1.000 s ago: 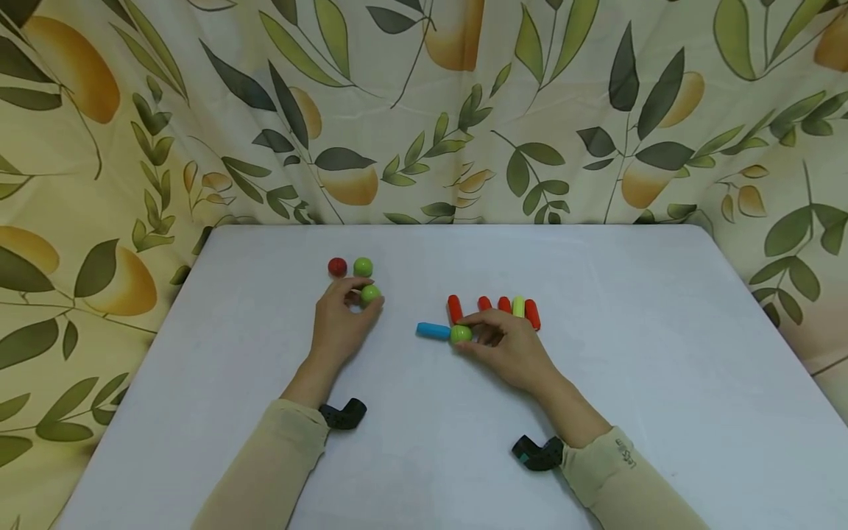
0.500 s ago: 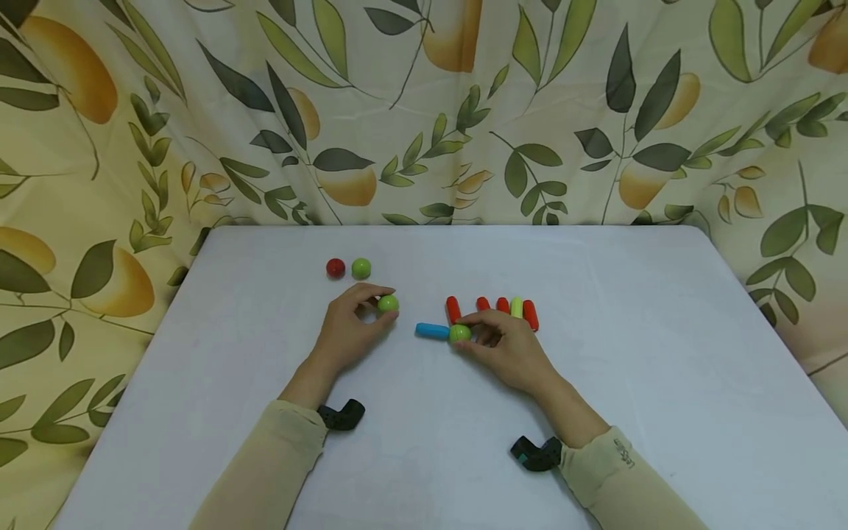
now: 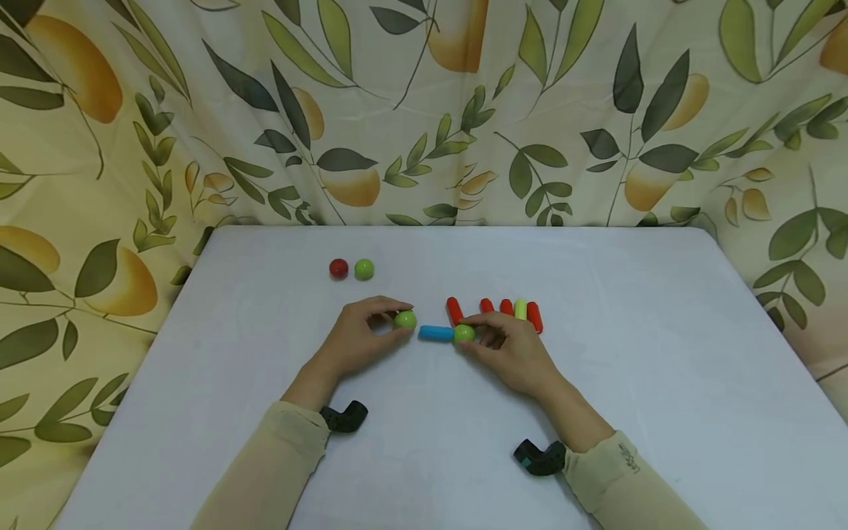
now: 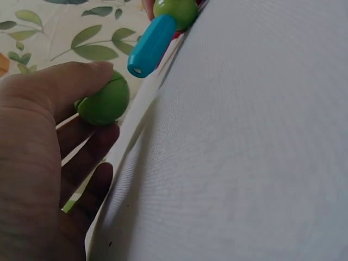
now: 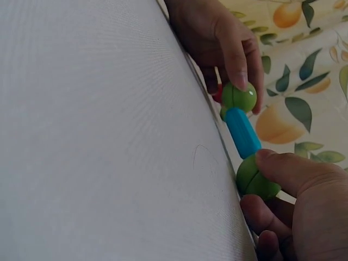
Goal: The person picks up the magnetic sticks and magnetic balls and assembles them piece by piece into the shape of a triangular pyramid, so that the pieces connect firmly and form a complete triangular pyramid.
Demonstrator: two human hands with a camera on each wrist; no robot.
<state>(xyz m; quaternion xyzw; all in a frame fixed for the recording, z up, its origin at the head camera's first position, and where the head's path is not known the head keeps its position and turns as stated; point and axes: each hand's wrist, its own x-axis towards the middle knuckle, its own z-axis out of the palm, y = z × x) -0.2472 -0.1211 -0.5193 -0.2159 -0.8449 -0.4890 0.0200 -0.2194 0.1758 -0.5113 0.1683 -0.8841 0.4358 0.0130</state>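
Note:
My left hand (image 3: 363, 333) pinches a green ball (image 3: 405, 319) between thumb and fingers, just left of the free end of a blue rod (image 3: 436, 333). The rod's other end joins a second green ball (image 3: 464, 334), which my right hand (image 3: 513, 349) pinches. In the left wrist view, a small hole shows in the end face of the blue rod (image 4: 149, 49), and the held green ball (image 4: 106, 100) has a seam line. The right wrist view has the blue rod (image 5: 243, 133) lined up between both green balls.
A red ball (image 3: 338, 269) and another green ball (image 3: 364, 269) lie at the back left of the white table (image 3: 596, 280). A red rod (image 3: 454, 311) lies behind the right hand. More red rods (image 3: 535, 317) and a yellow-green rod (image 3: 520, 308) stand in a row beyond it.
My left hand has carried its green ball right and toward me, from near the back balls to beside the blue rod's end. The right hand has stayed nearly in place.

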